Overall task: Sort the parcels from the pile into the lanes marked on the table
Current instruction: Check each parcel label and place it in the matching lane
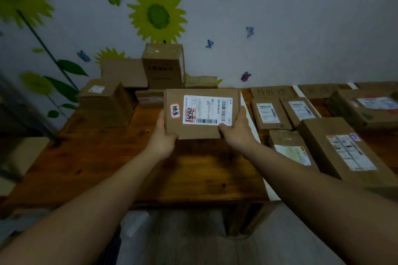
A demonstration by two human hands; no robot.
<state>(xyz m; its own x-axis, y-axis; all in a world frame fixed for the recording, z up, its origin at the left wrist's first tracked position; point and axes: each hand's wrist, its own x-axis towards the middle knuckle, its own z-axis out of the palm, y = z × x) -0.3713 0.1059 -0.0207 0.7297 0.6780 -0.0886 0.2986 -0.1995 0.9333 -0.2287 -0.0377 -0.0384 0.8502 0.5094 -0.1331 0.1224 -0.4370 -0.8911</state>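
I hold a flat brown parcel above the wooden table, its white shipping label with red marks facing me. My left hand grips its lower left corner and my right hand grips its right edge, thumb on the label. The pile of brown parcels stands at the back left against the wall. To the right, past a white tape line, several parcels lie in a lane under a handwritten cardboard sign.
A second tape line and another cardboard sign mark a further lane with larger parcels at the far right. A long parcel lies near the right front. The wall bears sunflower decals. The table's front edge is close to me.
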